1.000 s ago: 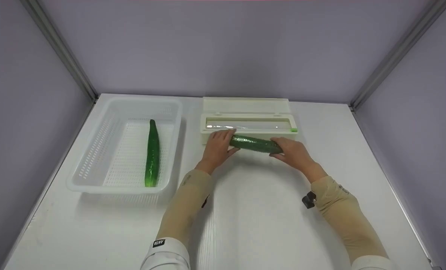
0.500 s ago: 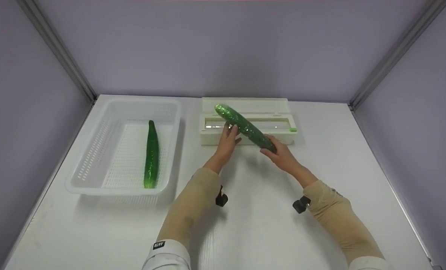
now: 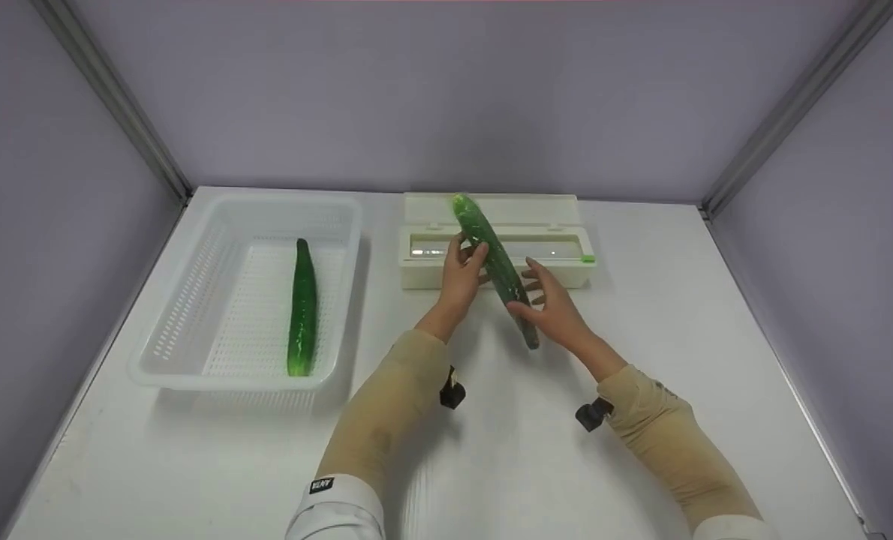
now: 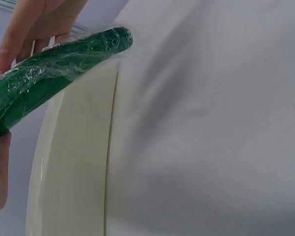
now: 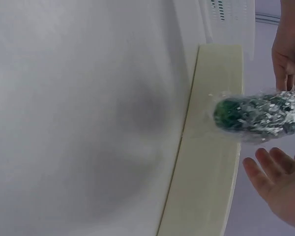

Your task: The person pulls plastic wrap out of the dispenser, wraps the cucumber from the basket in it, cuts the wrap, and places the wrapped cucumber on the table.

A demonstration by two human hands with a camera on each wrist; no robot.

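Since half a second ago the wrapped cucumber (image 3: 495, 264) has swung round from a shallow diagonal to a much steeper one, far tip up over the back of the dispenser and near tip down towards the table, and the right hand (image 3: 548, 304) has slid along to its lower half. Largest to smallest: one white table (image 3: 641, 300); one white perforated basket (image 3: 191, 300) on the left with a single bare cucumber (image 3: 302, 307) lying lengthwise in it; one cream cling-film dispenser box (image 3: 559, 277) at the far middle with its lid open and the film roll showing inside, plus a little green tab at its right end. So two cucumbers total, one bare and one in shiny film. Left hand (image 3: 463, 276) has its fingers curled round the upper part of the wrapped one, holding it in the air in front of the box. Right hand's fingers are spread and straight, resting against the lower part, not clamped on it. Only writing is a small black tag on the left cuff (image 3: 319, 485), too tiny to read.
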